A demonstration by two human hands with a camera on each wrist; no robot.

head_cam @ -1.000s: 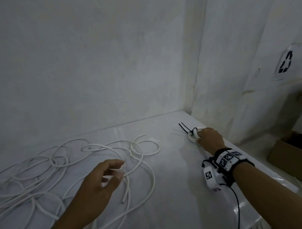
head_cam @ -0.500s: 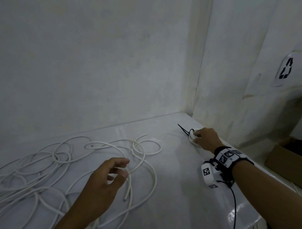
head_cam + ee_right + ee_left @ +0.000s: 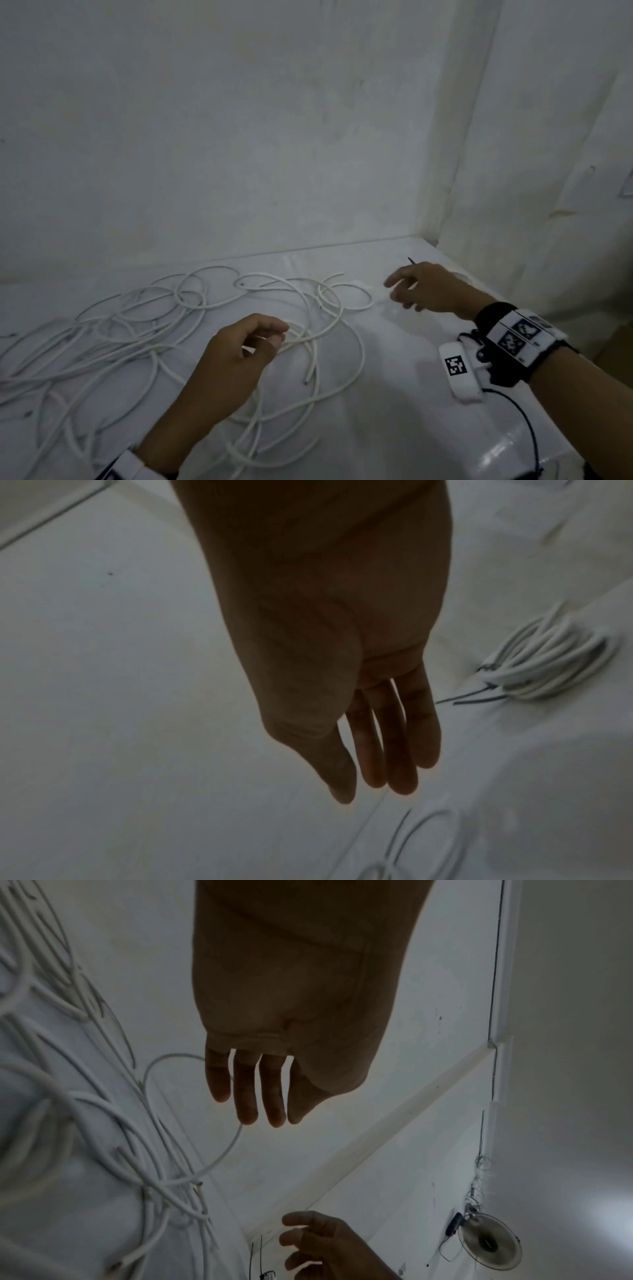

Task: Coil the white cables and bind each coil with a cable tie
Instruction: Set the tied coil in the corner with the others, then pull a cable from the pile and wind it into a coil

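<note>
White table [image 3: 394, 394] set in a room corner, pale walls [image 3: 205, 137] behind. Loose cables [image 3: 144, 329] sprawl from 9 to 12 o'clock. Tied coil [image 3: 544, 666] lies at 2 o'clock — unheld. Left hand [image 3: 236, 359] hovers, fingers loosely curled, empty; right hand [image 3: 428, 291] spread, empty.

My right wrist [image 3: 513, 339]: black strap, white band with square black markers, white camera pod [image 3: 460, 371], black cable [image 3: 524, 421]. Left wrist: white band edge [image 3: 132, 467].
</note>
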